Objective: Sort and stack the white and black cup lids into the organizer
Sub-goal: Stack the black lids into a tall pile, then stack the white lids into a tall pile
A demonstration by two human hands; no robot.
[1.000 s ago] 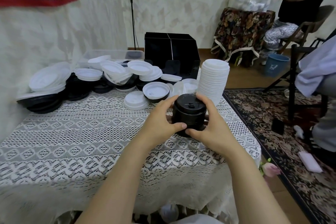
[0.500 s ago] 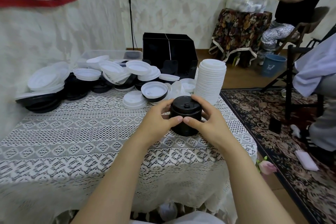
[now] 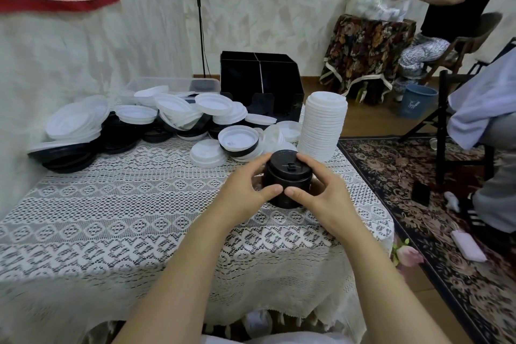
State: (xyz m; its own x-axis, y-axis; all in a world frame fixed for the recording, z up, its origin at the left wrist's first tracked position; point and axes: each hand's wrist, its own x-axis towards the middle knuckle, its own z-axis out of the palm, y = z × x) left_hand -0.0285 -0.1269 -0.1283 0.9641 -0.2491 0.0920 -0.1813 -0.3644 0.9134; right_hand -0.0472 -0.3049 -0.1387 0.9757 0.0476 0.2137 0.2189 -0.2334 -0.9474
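Centre of frame: the black lid stack (image 3: 287, 184) stands on the lace tablecloth (image 3: 125, 218), between both hands.
Left: the left hand (image 3: 245, 195) curls round the stack's left side, thumb at the front.
Right: the right hand (image 3: 321, 198) wraps its right side, with the thumb tips close together.
Just behind, to the right: the taller white lid stack (image 3: 322, 126).
Upper centre: the black organizer (image 3: 261, 78), divided down the middle.
Upper left: the loose lids (image 3: 167, 117), white and black, lie heaped together.
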